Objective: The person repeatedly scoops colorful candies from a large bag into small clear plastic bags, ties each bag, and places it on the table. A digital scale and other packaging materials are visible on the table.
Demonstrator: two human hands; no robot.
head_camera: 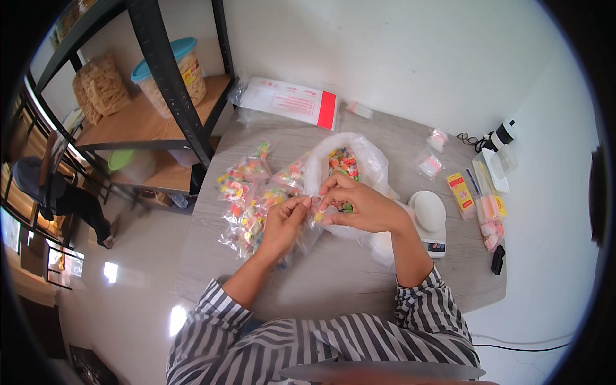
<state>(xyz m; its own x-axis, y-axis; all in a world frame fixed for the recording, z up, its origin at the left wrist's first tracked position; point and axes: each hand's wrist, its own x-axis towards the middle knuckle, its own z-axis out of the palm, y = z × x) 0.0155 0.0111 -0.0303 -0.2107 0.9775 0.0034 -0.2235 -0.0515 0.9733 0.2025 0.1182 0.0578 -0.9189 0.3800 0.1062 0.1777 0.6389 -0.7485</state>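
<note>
My left hand pinches the top edge of a small clear plastic bag between thumb and forefinger. Close beside it, my right hand has its fingertips at the same bag's edge, with something small and yellow showing near them; its grip is partly hidden. Beyond the hands stands a large open plastic bag with its rim rolled back. Colourful wrapped candies lie inside it. To the left, several filled clear candy packets are heaped on the table.
A white kitchen scale stands right of my right hand. Farther right are a yellow-red box, a white tray and a black stapler. Packaged white plastic bags lie at the back. A black-framed shelf borders the left; a person stands beyond.
</note>
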